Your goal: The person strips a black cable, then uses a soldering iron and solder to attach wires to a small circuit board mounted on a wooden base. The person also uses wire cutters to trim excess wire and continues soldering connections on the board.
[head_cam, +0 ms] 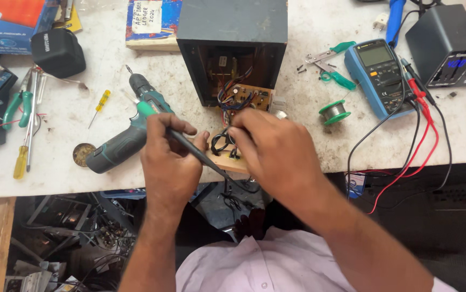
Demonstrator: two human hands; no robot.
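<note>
Bench seen from above, my view looking down over both arms. My left hand [171,157] is closed around a slim dark soldering iron [200,154], held like a pen, its tip slanting down to the right toward a small wooden board [226,160] at the table's front edge. My right hand [276,148] rests on that board with fingers curled down over a loop of black wire [219,141]; whether it actually pinches the wire I cannot tell (the fingertips hide the contact). Just behind the board stands a dark metal box [233,48], open toward me, with a circuit board [246,97] and coloured wires spilling from its mouth. A teal cordless drill [130,127] lies just left of my left hand. To the right, a green spool of solder [334,112] sits near a blue multimeter [380,75], whose red and black leads trail over the white table [54,173]. A yellow screwdriver [21,161] lies far left.
</note>
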